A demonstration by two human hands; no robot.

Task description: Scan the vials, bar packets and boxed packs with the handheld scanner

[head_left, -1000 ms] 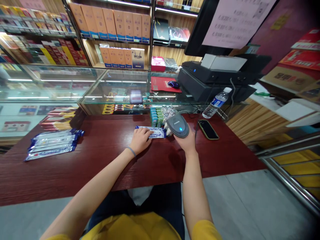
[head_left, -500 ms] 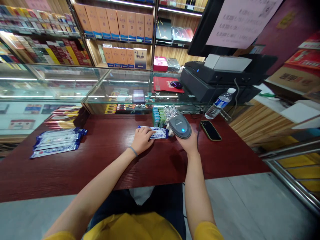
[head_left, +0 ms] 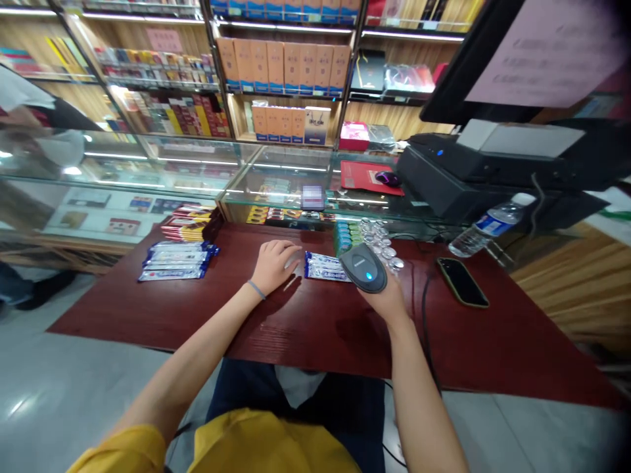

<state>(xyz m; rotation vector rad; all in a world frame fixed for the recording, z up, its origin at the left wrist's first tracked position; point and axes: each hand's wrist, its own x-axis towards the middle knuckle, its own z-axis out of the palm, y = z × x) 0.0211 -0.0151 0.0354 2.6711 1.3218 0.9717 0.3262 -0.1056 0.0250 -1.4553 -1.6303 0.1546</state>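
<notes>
My right hand (head_left: 389, 295) grips a grey barcode scanner (head_left: 363, 268) with a blue light, held just above the red wooden table (head_left: 315, 322). A blue-and-white carton (head_left: 326, 267) lies flat under the scanner's nose. Left of that carton my left hand (head_left: 273, 264) rests on the table with its fingers curled loosely, and its fingertips are a little short of the carton's left end. I cannot make out anything in that hand.
A stack of blue-and-white cartons (head_left: 175, 260) and red-yellow cartons (head_left: 190, 223) lie at the table's left. A black phone (head_left: 462, 282), a water bottle (head_left: 488, 226), a green pack (head_left: 348, 235) and clear lighters (head_left: 379, 240) sit to the right. Glass counter (head_left: 207, 171) and register (head_left: 493, 171) stand behind.
My left hand has slid left off the blue-and-white carton and now rests on the table. The head has turned left, so everything sits further right. The scanner stays over the carton.
</notes>
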